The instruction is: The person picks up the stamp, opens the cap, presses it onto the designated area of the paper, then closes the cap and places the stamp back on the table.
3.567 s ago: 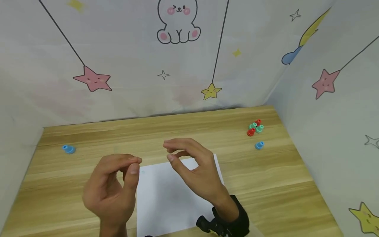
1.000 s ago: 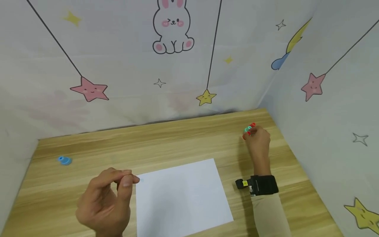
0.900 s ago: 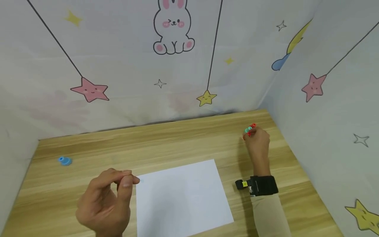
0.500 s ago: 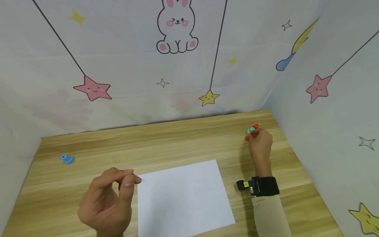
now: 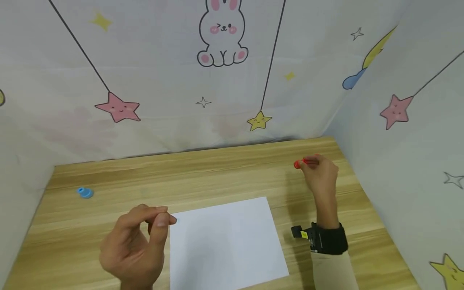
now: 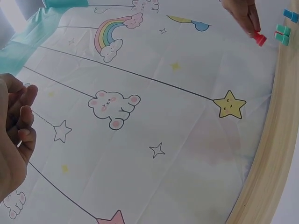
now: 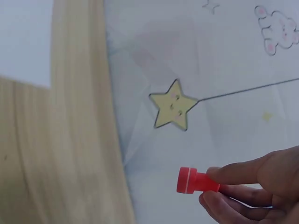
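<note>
One left hand [image 5: 135, 245], one right hand [image 5: 320, 173], one sheet of paper [image 5: 226, 245]

The head view held one red piece [image 5: 297, 164] at right and one blue piece [image 5: 85, 193] at left. One second blue piece [image 6: 290, 15] and two green pieces [image 6: 282, 39] lay in the left wrist view's upper right corner. One black wrist strap [image 5: 331, 239] showed at the head view's lower right. Across its wall [image 5: 166, 80] were one rabbit [image 5: 222, 36], two pink stars [image 5: 119, 108], two yellow stars [image 5: 259, 121] with faces and three outlined sparkles [image 5: 203, 102].

Your red piece [image 7: 198, 180]: smooth plastic, a bit shiny
Your sheet [image 5: 224, 241]: smooth, dull paper
Your table [image 5: 217, 173]: smooth, looks like wood
Your sleeve [image 5: 333, 272]: dull cloth
</note>
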Demonstrator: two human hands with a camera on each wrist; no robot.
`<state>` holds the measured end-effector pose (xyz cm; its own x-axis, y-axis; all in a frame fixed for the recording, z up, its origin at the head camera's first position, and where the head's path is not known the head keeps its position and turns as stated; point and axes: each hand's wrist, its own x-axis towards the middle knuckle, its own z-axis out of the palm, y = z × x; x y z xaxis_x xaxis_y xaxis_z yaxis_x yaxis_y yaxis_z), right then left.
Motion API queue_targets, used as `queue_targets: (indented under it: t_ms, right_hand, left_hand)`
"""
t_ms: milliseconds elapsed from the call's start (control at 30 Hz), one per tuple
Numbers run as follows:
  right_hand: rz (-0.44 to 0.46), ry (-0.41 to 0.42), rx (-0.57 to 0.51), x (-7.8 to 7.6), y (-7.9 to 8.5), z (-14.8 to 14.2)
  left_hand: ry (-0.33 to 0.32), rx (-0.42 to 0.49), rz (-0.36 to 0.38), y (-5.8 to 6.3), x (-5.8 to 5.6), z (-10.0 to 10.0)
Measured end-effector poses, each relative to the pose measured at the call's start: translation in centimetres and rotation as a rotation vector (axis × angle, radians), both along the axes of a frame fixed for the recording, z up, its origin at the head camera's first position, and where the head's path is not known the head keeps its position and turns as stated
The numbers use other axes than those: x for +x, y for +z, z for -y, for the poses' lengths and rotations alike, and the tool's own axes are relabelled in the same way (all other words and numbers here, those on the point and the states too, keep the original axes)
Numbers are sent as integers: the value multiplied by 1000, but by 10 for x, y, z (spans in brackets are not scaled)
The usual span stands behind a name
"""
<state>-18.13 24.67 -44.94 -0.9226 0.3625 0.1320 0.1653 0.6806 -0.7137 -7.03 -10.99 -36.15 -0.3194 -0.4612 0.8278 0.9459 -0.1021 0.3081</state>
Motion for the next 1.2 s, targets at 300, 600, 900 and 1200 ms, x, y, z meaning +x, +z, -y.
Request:
queue_targets:
  t_ms: [300,600,900,1200]
  right_hand:
    - [-161,224,-168,26,43,57]
    - [-156,453,-571,64,87,106]
    - [-82,743,-916,85,92,144]
    - [-50,884,-1018,97,99,171]
  left_hand:
    - [6,-12,-1,2,4,2]
    - [25,-176,81,3,7,6]
    - [52,-371,209,9,11,4]
    - [146,-521,309,11,14,7]
